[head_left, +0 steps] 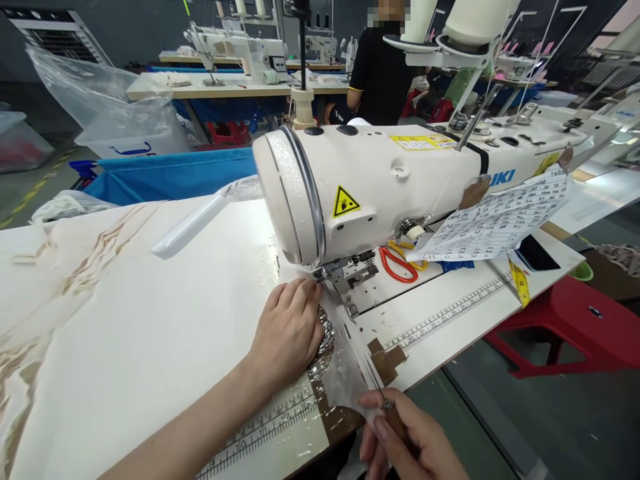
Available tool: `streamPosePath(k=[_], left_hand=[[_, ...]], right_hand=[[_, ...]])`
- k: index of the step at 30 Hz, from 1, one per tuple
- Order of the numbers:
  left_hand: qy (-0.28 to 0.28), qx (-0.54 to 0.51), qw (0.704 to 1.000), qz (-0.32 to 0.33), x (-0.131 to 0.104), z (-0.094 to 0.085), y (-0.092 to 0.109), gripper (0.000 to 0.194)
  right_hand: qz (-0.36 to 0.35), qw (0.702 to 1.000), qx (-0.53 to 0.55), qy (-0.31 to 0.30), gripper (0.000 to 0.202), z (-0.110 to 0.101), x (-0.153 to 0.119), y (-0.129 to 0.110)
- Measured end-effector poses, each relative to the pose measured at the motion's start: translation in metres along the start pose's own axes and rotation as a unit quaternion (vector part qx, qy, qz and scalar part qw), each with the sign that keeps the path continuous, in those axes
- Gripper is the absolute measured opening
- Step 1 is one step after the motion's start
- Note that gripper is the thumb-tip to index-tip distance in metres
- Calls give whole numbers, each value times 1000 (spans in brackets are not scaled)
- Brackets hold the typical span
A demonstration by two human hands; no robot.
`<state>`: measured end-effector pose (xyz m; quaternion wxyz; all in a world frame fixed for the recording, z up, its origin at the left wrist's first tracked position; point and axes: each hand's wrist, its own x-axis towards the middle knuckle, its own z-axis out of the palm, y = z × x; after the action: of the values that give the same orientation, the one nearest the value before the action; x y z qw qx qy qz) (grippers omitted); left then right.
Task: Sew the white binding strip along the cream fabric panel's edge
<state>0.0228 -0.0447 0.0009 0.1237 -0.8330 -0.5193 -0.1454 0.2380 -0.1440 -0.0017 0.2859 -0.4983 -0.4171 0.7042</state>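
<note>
A white sewing machine [360,187] stands on the worktable. My left hand [291,327] lies beside its needle area, palm down, fingers together on the edge of a thin white fabric [345,373]. That fabric runs from the needle area toward the table's front edge. There, my right hand [400,433] is closed around the brown handle of a thin pointed tool [396,421] and also pinches the fabric's near end. The tool's metal shaft points up along the fabric toward the machine. The needle tip is hidden behind the machine head.
Orange-handled scissors [399,265] lie right of the needle area, near a handwritten sheet [495,217] and a yellow tape measure [520,283]. Pale fabric pieces [90,260] lie at left. A red stool [575,327] stands at right. A person in black [383,73] is behind.
</note>
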Motion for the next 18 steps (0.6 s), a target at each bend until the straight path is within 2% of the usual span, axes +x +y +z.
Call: streamPosePath(k=[6,11,18], left_hand=[[-12,-19,1000,6,-3,-5,8,41],[-8,-19,1000,18,-4,-6,11,41],[-11,-23,999,19,-4,-5,11,41]], right_hand=[[-30,998,-46,-20,51,-1,2,2],[-45,996,-63,-44,50,3,6,-8],[-71,993,-87,-46,50,7,15,-22]])
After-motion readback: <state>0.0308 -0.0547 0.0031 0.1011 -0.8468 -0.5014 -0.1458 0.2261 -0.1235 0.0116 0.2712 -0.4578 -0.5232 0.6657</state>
